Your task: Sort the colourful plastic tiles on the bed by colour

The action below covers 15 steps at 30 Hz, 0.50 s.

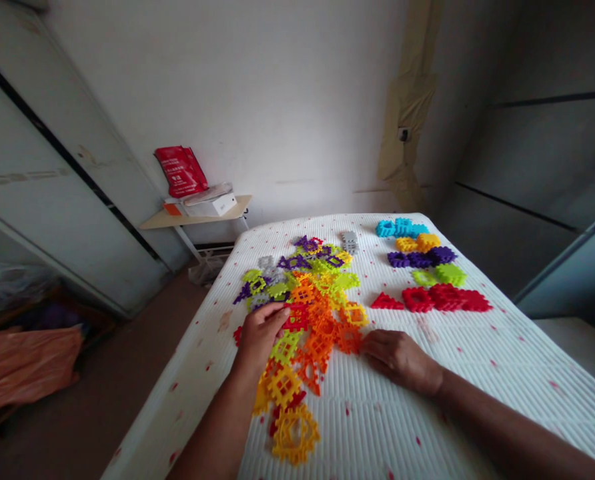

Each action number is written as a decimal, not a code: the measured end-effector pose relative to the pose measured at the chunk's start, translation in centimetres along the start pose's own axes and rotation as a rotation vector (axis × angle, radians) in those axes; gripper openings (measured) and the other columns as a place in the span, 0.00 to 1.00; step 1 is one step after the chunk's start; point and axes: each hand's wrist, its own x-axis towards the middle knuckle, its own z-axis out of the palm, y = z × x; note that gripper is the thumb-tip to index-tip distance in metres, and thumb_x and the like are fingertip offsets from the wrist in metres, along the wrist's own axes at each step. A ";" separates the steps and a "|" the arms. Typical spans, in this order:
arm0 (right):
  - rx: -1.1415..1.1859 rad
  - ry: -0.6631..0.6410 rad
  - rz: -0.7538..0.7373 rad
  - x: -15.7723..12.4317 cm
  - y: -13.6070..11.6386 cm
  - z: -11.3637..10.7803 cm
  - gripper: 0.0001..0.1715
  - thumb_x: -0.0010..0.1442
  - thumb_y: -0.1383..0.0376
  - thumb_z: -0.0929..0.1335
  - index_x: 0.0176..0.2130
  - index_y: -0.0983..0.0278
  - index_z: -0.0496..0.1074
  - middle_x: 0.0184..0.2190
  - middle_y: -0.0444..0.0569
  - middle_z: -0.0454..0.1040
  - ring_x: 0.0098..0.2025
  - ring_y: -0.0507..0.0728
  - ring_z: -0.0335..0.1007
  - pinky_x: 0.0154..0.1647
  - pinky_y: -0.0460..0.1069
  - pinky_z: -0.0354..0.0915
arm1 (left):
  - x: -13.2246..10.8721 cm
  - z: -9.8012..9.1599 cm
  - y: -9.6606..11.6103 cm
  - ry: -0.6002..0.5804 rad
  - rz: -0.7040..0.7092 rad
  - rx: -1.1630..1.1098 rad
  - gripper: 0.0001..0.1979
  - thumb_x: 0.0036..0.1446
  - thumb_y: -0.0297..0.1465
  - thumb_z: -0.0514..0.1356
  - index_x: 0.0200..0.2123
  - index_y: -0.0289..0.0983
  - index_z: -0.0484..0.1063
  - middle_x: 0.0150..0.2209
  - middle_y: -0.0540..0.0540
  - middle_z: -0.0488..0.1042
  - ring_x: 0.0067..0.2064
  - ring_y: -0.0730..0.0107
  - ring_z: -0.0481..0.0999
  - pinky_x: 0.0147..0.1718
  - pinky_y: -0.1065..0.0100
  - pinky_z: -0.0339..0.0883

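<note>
My left hand (pixel 262 331) is over the left side of a heap of plastic interlocking building tiles, its thumb and forefinger pinched at a red square tile (pixel 296 317). My right hand (pixel 402 359) rests low at the heap's right edge, fingers curled together, with the fingertips beside an orange tile (pixel 349 339). Whether those fingers grip anything is hidden. Between the hands lie more orange tiles (pixel 320 343). A lime-green tile (pixel 286 347) and yellow tiles (pixel 284 385) are nearer to me, below the left hand. Purple tiles (pixel 294 262) lie at the heap's far end.
Sorted stacks stand on the right of the covered table (pixel 387 420): blue (pixel 402 227), yellow (pixel 417 243), purple (pixel 421 257), lime-green (pixel 450 274) and red (pixel 447 298). A grey stack (pixel 349 241) stands farther back. Beyond, a small side table (pixel 245 205) holds a red bag (pixel 180 172).
</note>
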 end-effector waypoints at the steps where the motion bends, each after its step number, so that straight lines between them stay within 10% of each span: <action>1: 0.015 -0.009 0.012 0.0 0.0 0.0 0.15 0.65 0.66 0.56 0.34 0.65 0.69 0.29 0.49 0.70 0.31 0.52 0.66 0.33 0.47 0.63 | 0.0 0.2 0.0 -0.013 -0.018 -0.043 0.19 0.41 0.40 0.64 0.35 0.33 0.73 0.14 0.56 0.63 0.16 0.79 0.60 0.15 0.76 0.51; 6: 0.222 0.039 0.178 0.0 0.0 -0.5 0.12 0.63 0.65 0.59 0.37 0.65 0.70 0.32 0.51 0.72 0.33 0.52 0.68 0.34 0.47 0.64 | -0.5 1.9 -0.1 -0.053 0.165 0.043 0.11 0.45 0.35 0.62 0.30 0.34 0.71 0.20 0.52 0.70 0.22 0.75 0.68 0.22 0.73 0.63; 15: 0.739 0.116 0.548 1.8 -1.6 -2.8 0.27 0.47 0.56 0.73 0.45 0.63 0.71 0.34 0.46 0.72 0.30 0.51 0.65 0.29 0.45 0.61 | -3.9 5.7 -1.7 -0.090 1.151 0.611 0.07 0.54 0.22 0.56 0.34 0.37 0.71 0.34 0.46 0.76 0.37 0.72 0.76 0.40 0.71 0.69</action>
